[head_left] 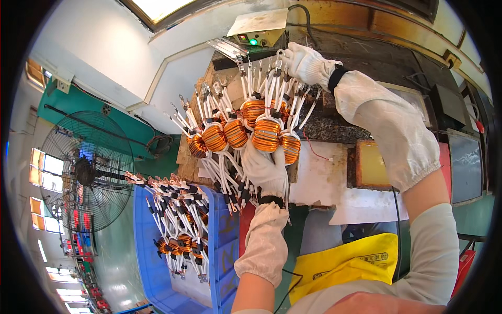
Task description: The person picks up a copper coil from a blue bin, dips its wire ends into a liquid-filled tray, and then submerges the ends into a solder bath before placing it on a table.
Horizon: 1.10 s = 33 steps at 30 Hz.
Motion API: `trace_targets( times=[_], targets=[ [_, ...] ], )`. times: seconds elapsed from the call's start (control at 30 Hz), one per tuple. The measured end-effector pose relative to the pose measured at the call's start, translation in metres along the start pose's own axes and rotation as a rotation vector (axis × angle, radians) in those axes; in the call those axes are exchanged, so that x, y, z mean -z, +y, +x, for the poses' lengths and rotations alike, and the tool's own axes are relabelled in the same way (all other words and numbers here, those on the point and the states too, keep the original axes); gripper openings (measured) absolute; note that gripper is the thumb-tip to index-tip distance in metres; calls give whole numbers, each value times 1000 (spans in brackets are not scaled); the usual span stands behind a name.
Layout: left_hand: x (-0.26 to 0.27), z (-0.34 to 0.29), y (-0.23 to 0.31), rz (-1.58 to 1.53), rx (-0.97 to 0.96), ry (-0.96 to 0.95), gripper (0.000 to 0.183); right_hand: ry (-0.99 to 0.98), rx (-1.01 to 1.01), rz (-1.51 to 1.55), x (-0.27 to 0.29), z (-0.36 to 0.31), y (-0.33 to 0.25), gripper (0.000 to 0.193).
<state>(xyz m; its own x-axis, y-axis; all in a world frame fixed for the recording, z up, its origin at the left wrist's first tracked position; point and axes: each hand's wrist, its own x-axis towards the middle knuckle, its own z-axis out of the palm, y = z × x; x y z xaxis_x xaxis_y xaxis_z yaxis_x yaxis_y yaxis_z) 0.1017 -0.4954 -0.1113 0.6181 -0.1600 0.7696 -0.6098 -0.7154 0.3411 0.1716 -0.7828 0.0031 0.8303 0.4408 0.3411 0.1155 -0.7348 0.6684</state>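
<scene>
Several copper-wound toroidal coils (214, 138) with white sleeved leads stand bunched on the bench. My left hand (265, 168), in a white glove, is closed around the lower part of one coil (266, 136) at the front of the bunch, by its white leads. Up at the top of that coil's leads, my gloved right hand (307, 64) has its fingers pinched at a metal terminal lug (281, 54). Its fingertips are partly hidden. Other lugged lead ends fan upward to the left of the right hand.
A blue crate (225, 246) with more coils stands below the bench's left side. A control box (256, 29) with a green light sits at the back. A yellow-filled tray (371, 163) lies right, a yellow cloth (345, 264) in front, a large fan (86, 170) left.
</scene>
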Motion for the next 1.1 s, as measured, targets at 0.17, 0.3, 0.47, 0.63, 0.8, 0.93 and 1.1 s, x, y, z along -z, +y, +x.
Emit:
trace_targets(
  times=[0.17, 0.3, 0.47, 0.63, 0.8, 0.93, 1.1],
  targets=[
    [-2, -2, -1, 20, 9, 16, 73, 99, -30, -33, -13, 0, -5, 13],
    [-3, -2, -2, 3, -6, 25, 74, 62, -60, 35, -10, -3, -5, 12],
    [-1, -3, -6, 44, 17, -52, 80, -397, -33, 156, 19, 7, -4, 12],
    [-1, -1, -1, 36, -1, -26, 77, -297, -139, 190, 21, -3, 2, 9],
    [-2, -1, -2, 47, -15, 13, 75, -123, -28, 54, 15, -6, -2, 7],
    [-2, -1, -4, 19, -12, 22, 74, -103, 53, 16, 17, -5, -3, 9],
    [-3, 0, -2, 31, -12, 22, 74, -54, 81, -117, 19, -6, -5, 11]
  ],
)
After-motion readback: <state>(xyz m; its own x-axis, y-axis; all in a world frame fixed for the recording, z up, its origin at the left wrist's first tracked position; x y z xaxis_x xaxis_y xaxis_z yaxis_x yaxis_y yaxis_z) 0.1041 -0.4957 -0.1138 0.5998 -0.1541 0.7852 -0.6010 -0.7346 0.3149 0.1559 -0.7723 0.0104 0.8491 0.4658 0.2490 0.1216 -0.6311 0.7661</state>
